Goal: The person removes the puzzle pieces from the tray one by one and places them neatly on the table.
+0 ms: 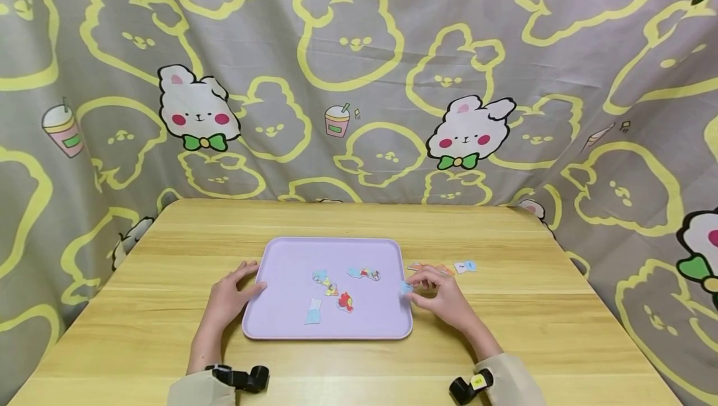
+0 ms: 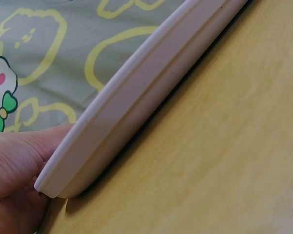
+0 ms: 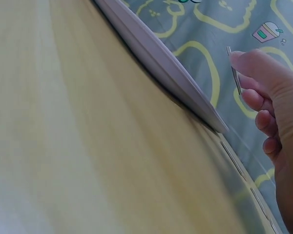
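A lilac tray point(image 1: 280, 325) lies on the wooden table. At its left rim my left hand point(image 1: 227, 297) holds the edge, with the thumb over the rim and the fingers outside; the left wrist view shows this hand point(image 2: 12, 170) partly hidden behind the tray wall point(image 2: 112, 107). My right hand point(image 1: 443, 300) pinches a small light-blue puzzle piece point(image 1: 406, 288) at the tray's right edge. Seen edge-on in the right wrist view, the piece point(image 3: 234, 70) is raised between thumb and fingers. Inside the tray are a red-yellow piece point(image 1: 344, 302), a blue-white piece point(image 1: 313, 312) and several joined, colourful ones point(image 1: 364, 274).
Right of the tray, behind my right hand, flat pieces lie on the table point(image 1: 336, 368): a white-blue one point(image 1: 465, 266) and some orange ones point(image 1: 415, 266), partly covered by the hand. A patterned curtain point(image 1: 359, 175) hangs behind the table and along both sides.
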A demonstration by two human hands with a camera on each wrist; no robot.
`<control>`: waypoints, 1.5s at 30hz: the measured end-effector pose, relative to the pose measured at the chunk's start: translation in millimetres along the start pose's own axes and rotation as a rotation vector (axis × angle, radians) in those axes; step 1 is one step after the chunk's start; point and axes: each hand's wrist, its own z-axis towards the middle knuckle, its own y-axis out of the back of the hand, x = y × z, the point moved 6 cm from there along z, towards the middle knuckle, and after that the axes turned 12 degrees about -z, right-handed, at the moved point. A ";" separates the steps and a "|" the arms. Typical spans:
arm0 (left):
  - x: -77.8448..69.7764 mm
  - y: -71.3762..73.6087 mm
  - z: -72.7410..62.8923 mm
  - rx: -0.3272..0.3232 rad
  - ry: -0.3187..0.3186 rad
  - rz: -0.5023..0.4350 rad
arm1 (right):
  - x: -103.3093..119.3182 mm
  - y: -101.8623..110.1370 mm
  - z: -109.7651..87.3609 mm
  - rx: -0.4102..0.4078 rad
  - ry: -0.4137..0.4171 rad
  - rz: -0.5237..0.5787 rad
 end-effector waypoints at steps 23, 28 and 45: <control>-1.2 0.7 -0.5 -0.005 -0.008 0.001 | -5.9 43.7 -8.9 -0.037 -0.103 -0.062; -0.8 0.1 -1.4 -0.003 -0.001 0.001 | -12.4 49.3 -12.6 -0.039 -0.126 -0.063; 1.1 -0.4 -1.9 -0.003 0.005 -0.011 | -72.8 58.4 -28.5 -0.091 -0.206 -0.164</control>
